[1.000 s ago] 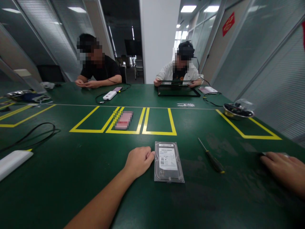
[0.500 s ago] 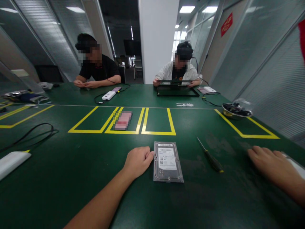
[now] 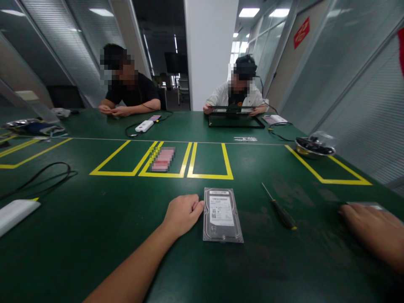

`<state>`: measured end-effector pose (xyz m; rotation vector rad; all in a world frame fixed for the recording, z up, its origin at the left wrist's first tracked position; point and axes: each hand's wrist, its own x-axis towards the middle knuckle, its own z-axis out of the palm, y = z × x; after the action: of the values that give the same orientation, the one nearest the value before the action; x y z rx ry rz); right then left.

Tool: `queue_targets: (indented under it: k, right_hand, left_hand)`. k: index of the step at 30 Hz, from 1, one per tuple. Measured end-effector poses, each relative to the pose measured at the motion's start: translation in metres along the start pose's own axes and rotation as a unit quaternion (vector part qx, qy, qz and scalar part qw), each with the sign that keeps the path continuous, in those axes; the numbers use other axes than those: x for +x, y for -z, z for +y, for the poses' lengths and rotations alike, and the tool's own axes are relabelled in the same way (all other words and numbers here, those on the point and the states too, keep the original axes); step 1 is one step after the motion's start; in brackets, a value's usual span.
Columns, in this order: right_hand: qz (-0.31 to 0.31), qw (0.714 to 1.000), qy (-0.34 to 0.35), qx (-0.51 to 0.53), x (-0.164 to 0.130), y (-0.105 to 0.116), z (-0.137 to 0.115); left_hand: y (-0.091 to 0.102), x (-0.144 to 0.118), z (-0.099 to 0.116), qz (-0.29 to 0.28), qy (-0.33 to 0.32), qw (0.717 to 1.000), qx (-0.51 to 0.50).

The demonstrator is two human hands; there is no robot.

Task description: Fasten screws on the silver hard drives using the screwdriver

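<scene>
A hard drive with a white label lies flat on the green table in front of me. My left hand rests beside it in a loose fist, thumb at its left edge; nothing shows in the curled fingers. Right of the drive lies a screwdriver with a dark, yellow-tipped handle, its shaft pointing away from me. At the far right is my right hand, back up and blurred, its fingertips hidden. A flat greyish thing shows just behind that hand, partly covered by it.
Yellow tape frames mark the table, one with a blurred pink thing in it. A metal bowl of dark items stands back right. A white device and black cable lie left. Two people sit opposite, one holding a black frame.
My right hand has shifted a little to the right, uncovering more of the flat greyish thing behind it. My left hand, the hard drive and the screwdriver have stayed in place.
</scene>
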<state>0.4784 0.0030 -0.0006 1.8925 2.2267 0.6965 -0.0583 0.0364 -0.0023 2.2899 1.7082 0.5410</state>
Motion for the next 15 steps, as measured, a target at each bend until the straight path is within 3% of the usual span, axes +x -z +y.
queue_targets:
  k: [8,13,15]
  right_hand:
    - [-0.052,0.998,0.010,-0.030,-0.007,-0.005,0.003]
    - [-0.024,0.999,0.038,-0.028,-0.015,-0.013,0.009]
    - [-0.009,1.000,0.010,0.005,-0.017,-0.016,0.010]
  left_hand:
    - [0.001,0.000,0.000,-0.004,0.002,1.000,0.004]
    - [0.000,0.001,0.000,-0.003,0.000,1.000,0.008]
    - [0.000,0.001,0.000,-0.002,0.001,1.000,0.007]
